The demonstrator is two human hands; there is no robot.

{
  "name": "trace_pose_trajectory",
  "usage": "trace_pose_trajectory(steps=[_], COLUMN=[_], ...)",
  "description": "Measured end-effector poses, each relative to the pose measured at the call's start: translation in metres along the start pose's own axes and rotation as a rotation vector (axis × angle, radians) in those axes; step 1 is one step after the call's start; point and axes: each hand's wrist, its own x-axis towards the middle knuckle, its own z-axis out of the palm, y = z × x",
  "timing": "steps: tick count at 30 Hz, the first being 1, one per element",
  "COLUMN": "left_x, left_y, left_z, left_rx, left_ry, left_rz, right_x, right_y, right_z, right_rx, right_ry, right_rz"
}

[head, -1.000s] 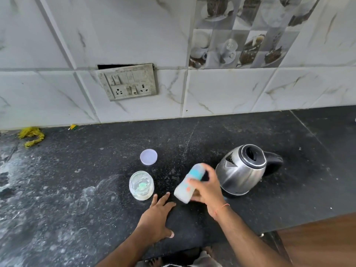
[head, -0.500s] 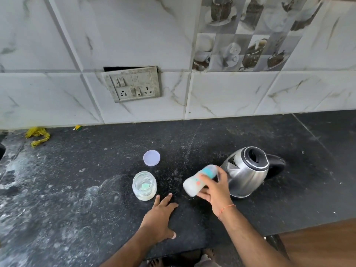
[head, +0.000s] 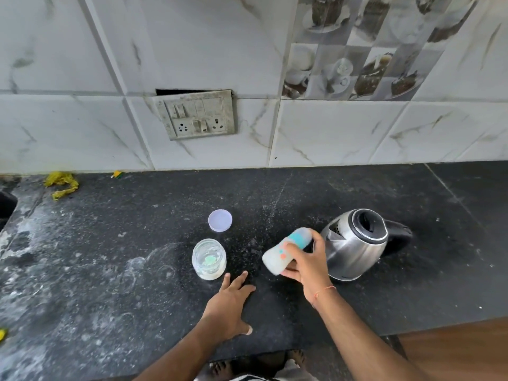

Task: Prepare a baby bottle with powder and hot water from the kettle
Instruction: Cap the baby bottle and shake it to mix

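My right hand (head: pixel 305 266) grips a baby bottle (head: pixel 286 250) with a teal top and milky white contents, held tilted above the dark counter (head: pixel 110 270), just left of a steel kettle (head: pixel 354 246) with a black handle. My left hand (head: pixel 229 306) lies flat on the counter, fingers spread, holding nothing. Just beyond its fingertips stands an open glass jar (head: pixel 209 259) with white powder and a green scoop inside. The jar's pale round lid (head: pixel 220 220) lies behind it.
White powder streaks mark the counter's left part. A switch and socket plate (head: pixel 196 115) sits on the tiled wall. Yellow scraps (head: pixel 61 184) lie at the back left by the wall. The counter's front edge runs under my forearms, with bare feet below.
The bottle in my right hand has shifted slightly right toward the kettle and tilted more across the frames. My left hand stayed flat on the counter.
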Motion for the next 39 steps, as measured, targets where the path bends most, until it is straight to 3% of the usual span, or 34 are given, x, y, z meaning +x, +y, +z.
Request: trace_pose_trajectory(steps=[3,6,10,12,14,17,20,24,27,31,34,38,39], left_x=[-0.004,-0.001,-0.005,-0.003,-0.004,-0.006,-0.003,-0.007,-0.005,-0.008,-0.005,-0.007,-0.006], left_y=[-0.002,-0.001,-0.002,0.0,0.002,-0.001,-0.001,-0.001,0.0,-0.002,-0.002,-0.004,-0.004], left_z=[-0.001,-0.001,-0.002,-0.004,-0.004,-0.004,-0.003,-0.005,-0.005,-0.005,-0.004,-0.004,-0.004], left_rx=[-0.006,-0.005,-0.009,0.0,-0.008,0.005,0.008,0.008,0.01,0.018,0.023,0.023,0.027], left_ry=[0.005,0.005,0.012,0.008,0.018,0.014,0.018,0.012,0.012,0.019,0.022,0.031,0.029], left_rz=[-0.001,0.0,0.003,0.004,0.003,0.01,0.014,0.014,0.021,0.024,0.029,0.029,0.031], right_x=[-0.003,0.001,-0.002,0.0,0.004,0.001,0.002,0.002,0.001,0.001,0.0,0.001,-0.001], right_y=[-0.002,-0.002,0.003,0.002,0.002,0.005,0.004,0.005,0.009,0.011,0.014,0.008,0.007], right_z=[0.003,-0.002,0.003,0.003,0.002,0.007,0.002,-0.002,-0.004,-0.003,-0.003,-0.001,0.001], right_rx=[-0.063,-0.069,-0.074,-0.144,-0.079,-0.061,-0.054,0.019,-0.014,0.055,0.006,0.063,0.012], right_ry=[-0.062,-0.003,-0.074,-0.02,-0.011,-0.08,0.02,-0.021,0.063,0.011,0.061,0.02,0.004], right_rz=[0.096,-0.064,0.091,-0.047,-0.053,0.102,-0.066,0.09,-0.065,0.106,-0.054,0.077,0.027])
